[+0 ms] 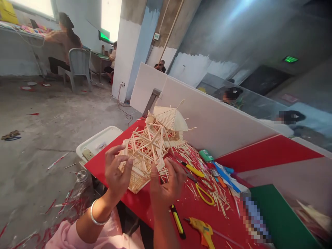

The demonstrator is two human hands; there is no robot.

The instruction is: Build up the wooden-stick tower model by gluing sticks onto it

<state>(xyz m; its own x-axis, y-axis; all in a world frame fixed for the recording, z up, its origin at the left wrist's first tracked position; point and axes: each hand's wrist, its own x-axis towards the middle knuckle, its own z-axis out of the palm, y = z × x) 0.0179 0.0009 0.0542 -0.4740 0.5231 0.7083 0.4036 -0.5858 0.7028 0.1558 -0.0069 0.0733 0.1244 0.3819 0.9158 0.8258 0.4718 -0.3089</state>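
Note:
A model building made of thin wooden sticks (146, 145) stands on the red tabletop, with a fan-like stick roof (168, 117) at its far end. My left hand (118, 171) is at the model's near left side, its fingers bent and apart from the thumb. On the near right side is my right hand (167, 181), thumb raised and fingers curled but separated from it. Nothing shows clearly in either hand. Whether the fingertips touch the sticks, I cannot tell. Part of the model's near base is hidden behind my hands.
Loose sticks (190, 154), yellow-handled scissors (204, 194), yellow-handled pliers (193, 169), a utility knife (177, 221) and a yellow glue gun (202, 230) lie to the right. A white partition (202, 114) borders the far side. Other people sit farther off.

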